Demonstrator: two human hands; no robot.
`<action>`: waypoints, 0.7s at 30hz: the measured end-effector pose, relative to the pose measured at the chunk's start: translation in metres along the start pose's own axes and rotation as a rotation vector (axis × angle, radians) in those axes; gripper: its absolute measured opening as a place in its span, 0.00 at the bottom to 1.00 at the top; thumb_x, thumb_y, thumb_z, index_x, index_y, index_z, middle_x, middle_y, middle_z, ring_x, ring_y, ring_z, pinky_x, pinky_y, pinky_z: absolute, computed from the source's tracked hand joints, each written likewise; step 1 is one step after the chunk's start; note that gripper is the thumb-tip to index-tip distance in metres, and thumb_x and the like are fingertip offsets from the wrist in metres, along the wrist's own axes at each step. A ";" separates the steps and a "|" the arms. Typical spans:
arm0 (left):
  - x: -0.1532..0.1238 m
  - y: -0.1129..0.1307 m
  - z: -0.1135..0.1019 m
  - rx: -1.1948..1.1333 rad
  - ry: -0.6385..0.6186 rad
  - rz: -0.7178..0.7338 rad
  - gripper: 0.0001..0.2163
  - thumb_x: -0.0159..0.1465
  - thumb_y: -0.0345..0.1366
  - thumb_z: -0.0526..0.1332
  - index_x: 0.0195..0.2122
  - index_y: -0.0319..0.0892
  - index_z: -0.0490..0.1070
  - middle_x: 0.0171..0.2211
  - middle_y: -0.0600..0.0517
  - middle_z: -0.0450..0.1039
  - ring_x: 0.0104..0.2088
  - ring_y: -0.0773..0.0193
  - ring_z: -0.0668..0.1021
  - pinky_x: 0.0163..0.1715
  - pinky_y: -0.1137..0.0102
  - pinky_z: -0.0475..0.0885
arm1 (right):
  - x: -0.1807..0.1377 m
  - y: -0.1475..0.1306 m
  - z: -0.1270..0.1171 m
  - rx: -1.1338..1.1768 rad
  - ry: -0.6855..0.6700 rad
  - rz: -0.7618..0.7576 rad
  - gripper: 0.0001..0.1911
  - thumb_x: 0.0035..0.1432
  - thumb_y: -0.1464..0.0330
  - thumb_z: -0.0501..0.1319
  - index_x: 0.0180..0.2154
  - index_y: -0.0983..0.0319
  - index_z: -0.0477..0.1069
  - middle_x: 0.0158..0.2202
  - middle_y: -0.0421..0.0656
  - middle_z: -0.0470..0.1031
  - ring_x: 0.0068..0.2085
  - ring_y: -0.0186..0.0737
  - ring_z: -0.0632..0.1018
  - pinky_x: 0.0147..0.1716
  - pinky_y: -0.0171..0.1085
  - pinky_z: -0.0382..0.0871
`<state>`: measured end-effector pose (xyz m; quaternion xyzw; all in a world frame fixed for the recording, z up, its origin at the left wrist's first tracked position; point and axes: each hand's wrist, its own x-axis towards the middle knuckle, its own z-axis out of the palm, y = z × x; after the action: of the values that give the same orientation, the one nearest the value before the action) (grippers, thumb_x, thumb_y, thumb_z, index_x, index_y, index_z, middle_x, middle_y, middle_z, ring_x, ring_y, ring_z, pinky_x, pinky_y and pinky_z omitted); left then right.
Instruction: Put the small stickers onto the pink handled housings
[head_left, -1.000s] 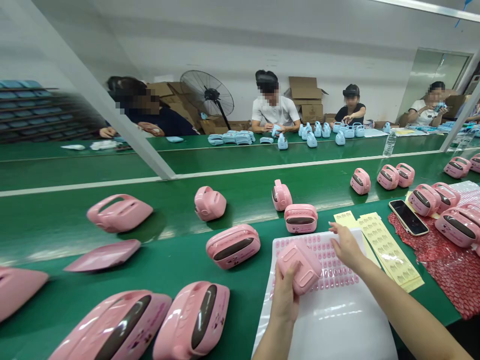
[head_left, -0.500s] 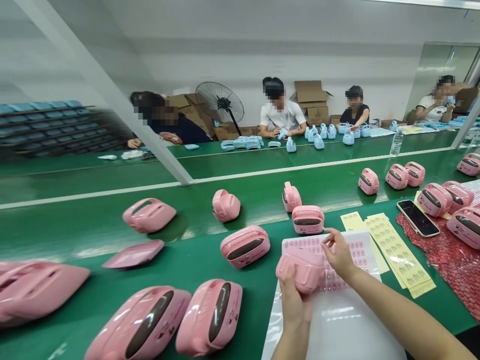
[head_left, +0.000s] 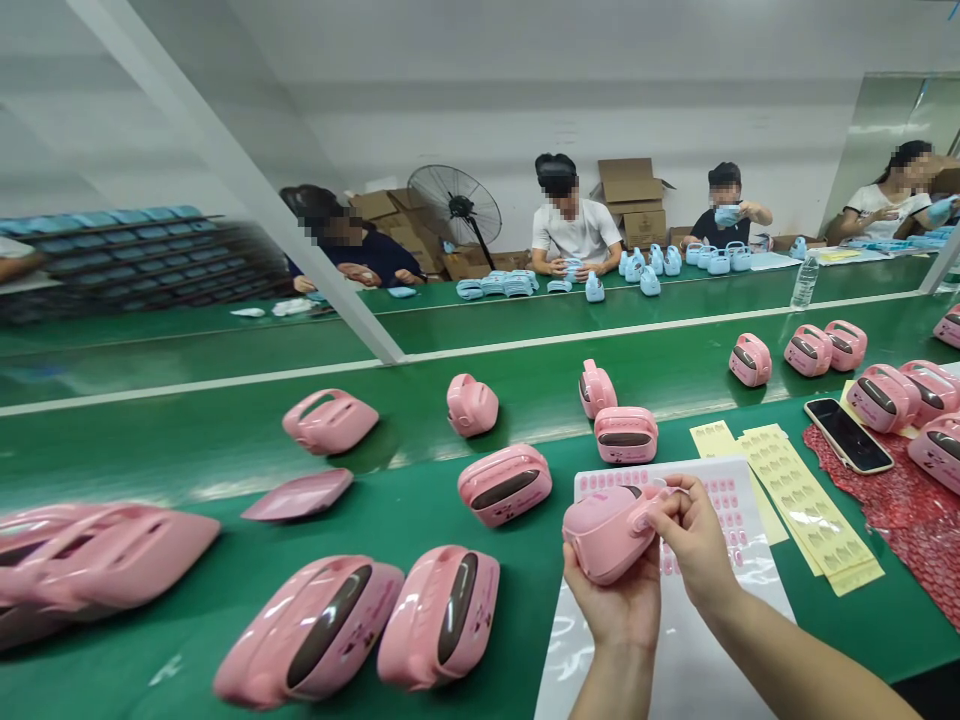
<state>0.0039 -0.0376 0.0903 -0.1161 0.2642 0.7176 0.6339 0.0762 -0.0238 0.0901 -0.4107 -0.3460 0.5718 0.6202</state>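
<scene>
My left hand [head_left: 619,595] cradles a pink plastic housing [head_left: 604,530] from below, its rounded end turned to the right. Against that right end, the fingers of my right hand [head_left: 694,535] are pinched together; whatever is between them is too small to make out. Under both hands lies a white sheet [head_left: 675,650] bearing rows of small pink stickers [head_left: 731,525], partly covered by my right hand and the housing. Just beyond the sheet stands another pink housing [head_left: 626,435] with a dark window strip.
More pink housings [head_left: 442,620] stand to the left and on the green belt [head_left: 525,385]. At right are yellow sticker sheets [head_left: 806,500], a phone [head_left: 847,435] and red bubble wrap [head_left: 915,510]. Several co-workers sit across the line with light-blue housings [head_left: 649,280].
My right hand has moved from the sticker sheet to the housing's right end. My left hand has turned the housing over. The whole view has shifted slightly.
</scene>
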 end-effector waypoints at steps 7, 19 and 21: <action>-0.005 -0.002 0.003 0.006 0.013 0.014 0.20 0.60 0.47 0.50 0.47 0.43 0.70 0.33 0.47 0.77 0.33 0.58 0.78 0.34 0.67 0.73 | -0.001 0.001 -0.001 0.012 0.009 -0.003 0.21 0.40 0.65 0.67 0.36 0.58 0.60 0.19 0.33 0.72 0.30 0.41 0.77 0.41 0.44 0.66; -0.010 -0.005 0.007 -0.051 0.074 0.030 0.17 0.61 0.43 0.49 0.42 0.38 0.70 0.29 0.45 0.76 0.27 0.60 0.79 0.25 0.70 0.75 | -0.008 0.015 -0.003 -0.429 0.053 -0.363 0.06 0.53 0.68 0.57 0.36 0.60 0.63 0.25 0.39 0.76 0.28 0.38 0.77 0.27 0.36 0.68; -0.010 -0.004 0.006 -0.062 0.083 0.006 0.18 0.61 0.44 0.48 0.41 0.36 0.70 0.29 0.44 0.76 0.27 0.59 0.79 0.25 0.69 0.75 | -0.007 0.014 -0.006 -0.588 0.023 -0.575 0.06 0.55 0.71 0.56 0.37 0.60 0.64 0.27 0.40 0.76 0.28 0.37 0.77 0.26 0.35 0.66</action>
<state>0.0103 -0.0421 0.0995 -0.1645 0.2680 0.7220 0.6163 0.0754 -0.0313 0.0750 -0.4633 -0.5885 0.2471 0.6147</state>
